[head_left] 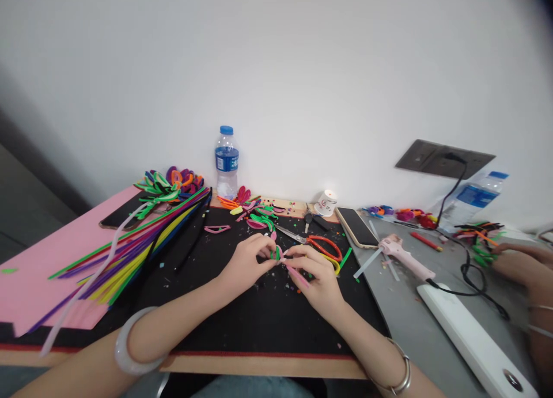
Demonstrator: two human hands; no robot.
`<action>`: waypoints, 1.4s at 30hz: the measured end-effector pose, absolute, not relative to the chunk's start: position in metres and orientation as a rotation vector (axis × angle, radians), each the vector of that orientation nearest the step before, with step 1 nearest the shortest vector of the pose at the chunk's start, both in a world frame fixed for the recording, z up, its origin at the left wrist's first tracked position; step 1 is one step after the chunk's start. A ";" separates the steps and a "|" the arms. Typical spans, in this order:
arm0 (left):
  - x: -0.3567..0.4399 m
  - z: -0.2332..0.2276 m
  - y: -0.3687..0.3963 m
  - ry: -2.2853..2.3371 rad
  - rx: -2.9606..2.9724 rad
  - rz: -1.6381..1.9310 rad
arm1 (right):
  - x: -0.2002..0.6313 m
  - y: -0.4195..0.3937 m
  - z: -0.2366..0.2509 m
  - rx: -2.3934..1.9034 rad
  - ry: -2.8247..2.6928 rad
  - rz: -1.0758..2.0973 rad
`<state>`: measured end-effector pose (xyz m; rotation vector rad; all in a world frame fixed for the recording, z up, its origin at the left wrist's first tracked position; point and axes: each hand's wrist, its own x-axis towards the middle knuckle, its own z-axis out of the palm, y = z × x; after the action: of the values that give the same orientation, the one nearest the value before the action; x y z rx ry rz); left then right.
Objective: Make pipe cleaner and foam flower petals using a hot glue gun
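Near the middle of the black mat point(259, 323), my left hand point(250, 260) pinches a small green and pink pipe cleaner piece point(278, 253). My right hand point(317, 274) grips the pink pipe cleaner point(298, 277) of the same piece, its free end sticking out below the fingers. Both hands' fingertips nearly meet. Just beyond them lie orange-handled scissors point(319, 243), blades pointing left. Behind my left hand sits a pile of bent pink and green pipe cleaner shapes point(261, 218), with one pink loop point(217, 229) apart on the left.
Long coloured pipe cleaners point(142, 251) lie at left on pink paper point(26, 271). A water bottle point(227, 162) and a paper cup point(325, 203) stand by the wall. To the right are a phone point(356, 227), a pink glue gun point(408, 258), its cord, and another person's hand point(518, 262).
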<state>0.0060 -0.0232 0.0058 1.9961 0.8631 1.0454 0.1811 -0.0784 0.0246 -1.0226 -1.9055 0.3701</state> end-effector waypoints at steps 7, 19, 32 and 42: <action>0.007 0.005 -0.023 0.878 1.990 1.050 | 0.179 -0.080 0.022 -1.047 -1.859 0.351; 0.006 0.004 -0.022 0.918 1.959 1.085 | 0.177 -0.084 0.026 -1.079 -1.785 0.244; 0.005 0.002 -0.020 0.959 1.951 1.079 | 0.176 -0.084 0.024 -1.039 -1.847 0.231; 0.006 0.004 -0.020 0.976 1.941 1.086 | 0.175 -0.084 0.023 -1.043 -1.890 0.242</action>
<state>0.0061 -0.0197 0.0042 1.9411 0.9762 1.0864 0.1752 -0.0838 0.0229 -1.0431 -1.8897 0.2422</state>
